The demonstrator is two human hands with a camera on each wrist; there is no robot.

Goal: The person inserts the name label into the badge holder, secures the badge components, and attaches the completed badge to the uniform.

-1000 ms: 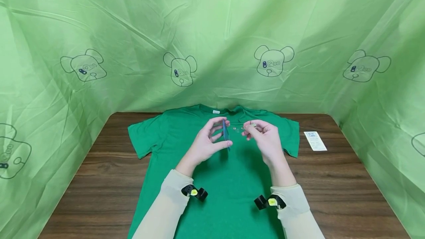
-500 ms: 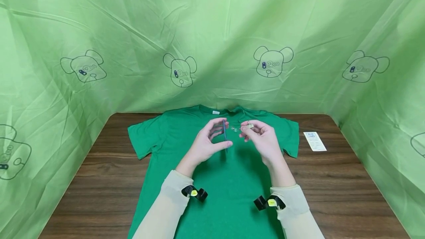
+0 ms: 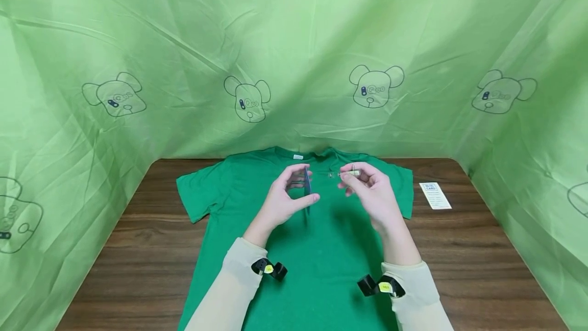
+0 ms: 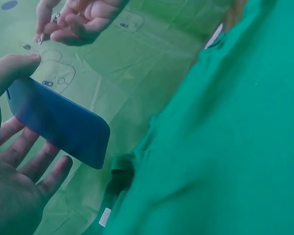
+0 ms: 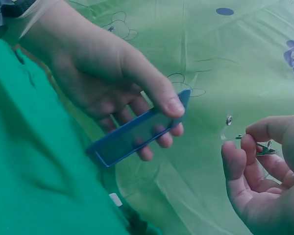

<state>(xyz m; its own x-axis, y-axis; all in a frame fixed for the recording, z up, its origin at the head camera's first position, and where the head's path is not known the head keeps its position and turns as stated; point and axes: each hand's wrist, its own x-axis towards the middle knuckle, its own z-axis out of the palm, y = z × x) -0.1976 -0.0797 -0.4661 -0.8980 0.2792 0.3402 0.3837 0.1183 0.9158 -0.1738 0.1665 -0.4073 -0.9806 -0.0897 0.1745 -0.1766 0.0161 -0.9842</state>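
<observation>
A clip strap (image 5: 229,121) narrows the gap between hands (image 3: 286,195) (image 3: 371,188).

Holder (image 4: 63,125) left of clip (image 3: 356,172), card (image 3: 435,197) right of shirt (image 3: 317,254)

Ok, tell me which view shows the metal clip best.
The right wrist view: there the metal clip appears largest, pinched by the right hand, though partly covered. The head view shows it small; the left wrist view, only a tiny part.

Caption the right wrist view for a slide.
Left hand gripping a blue case, right hand pinching a metal clip, a green T-shirt in view.
</observation>
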